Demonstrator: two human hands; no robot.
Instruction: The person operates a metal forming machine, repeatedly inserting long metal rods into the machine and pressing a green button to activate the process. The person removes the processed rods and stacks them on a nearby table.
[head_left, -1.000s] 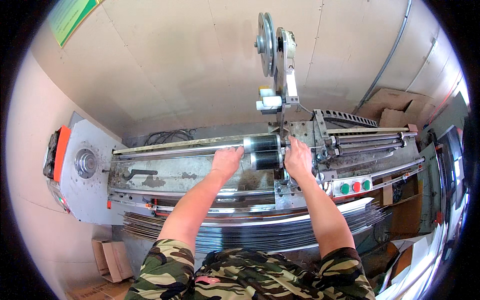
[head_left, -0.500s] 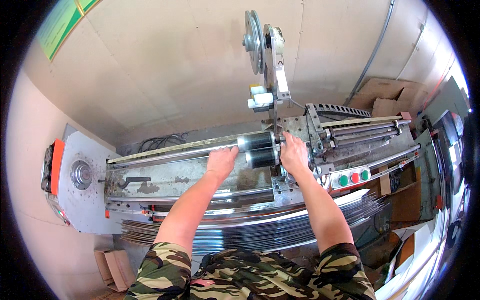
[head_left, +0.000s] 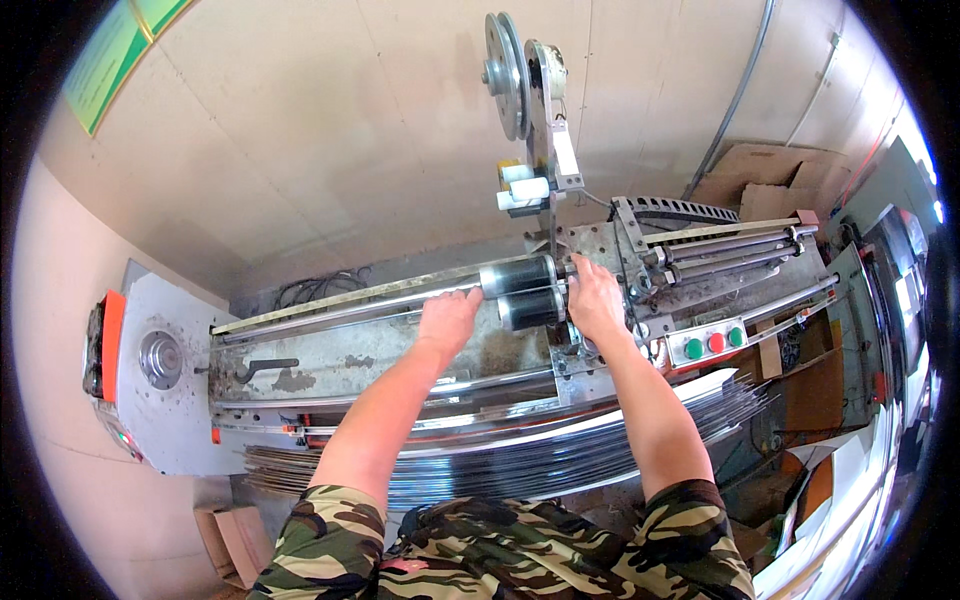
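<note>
Two dark rollers with bright metal ends, an upper one (head_left: 518, 274) and a lower one (head_left: 530, 310), lie side by side on the long machine bed (head_left: 400, 355). A thin metal rod (head_left: 385, 317) runs along the bed into my left hand (head_left: 448, 320). That hand is closed on the rod, its fingertips right beside the rollers' left ends. My right hand (head_left: 597, 303) is at the rollers' right ends, with fingers bent and thumb close to the rod's line. What lies between its fingers is hidden. A hooked dark wrench-like tool (head_left: 268, 366) rests farther left on the bed.
An upright arm with a large double metal wheel (head_left: 507, 76) rises behind the rollers. At right is a control box (head_left: 707, 345) with green and red buttons. A bundle of thin metal rods (head_left: 500, 465) lies along the near side. Cardboard (head_left: 765, 175) leans by the wall.
The view has shifted slightly, so the bench looks a little turned. Both hands keep nearly the same places at the two ends of the rollers.
</note>
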